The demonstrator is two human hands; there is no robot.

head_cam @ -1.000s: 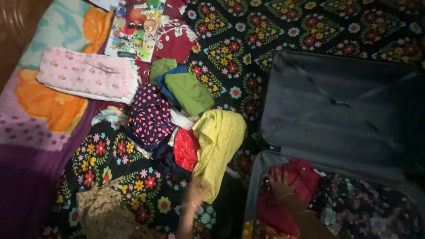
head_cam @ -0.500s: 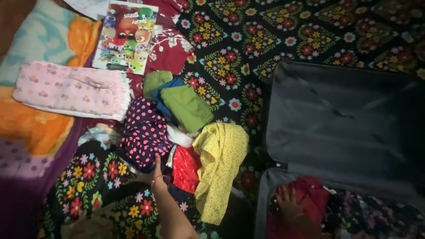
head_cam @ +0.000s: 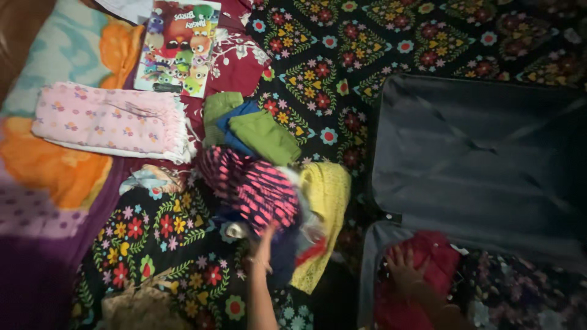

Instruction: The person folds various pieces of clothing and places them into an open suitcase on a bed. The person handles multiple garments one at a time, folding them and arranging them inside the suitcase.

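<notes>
A bed with a dark floral spread (head_cam: 318,79) carries folded clothes and an open suitcase (head_cam: 477,159) at the right edge; bare spread lies above the pile. The left hand (head_cam: 264,239) grips the blurred dotted cloth (head_cam: 254,186), lifted over the pile. The right hand (head_cam: 403,267) presses, fingers spread, on a red garment (head_cam: 437,256) inside the suitcase.

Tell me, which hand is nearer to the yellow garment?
Left. The left hand grips the dotted pink-and-navy cloth beside the yellow garment. The right hand rests farther off, on the red cloth in the suitcase.
</notes>
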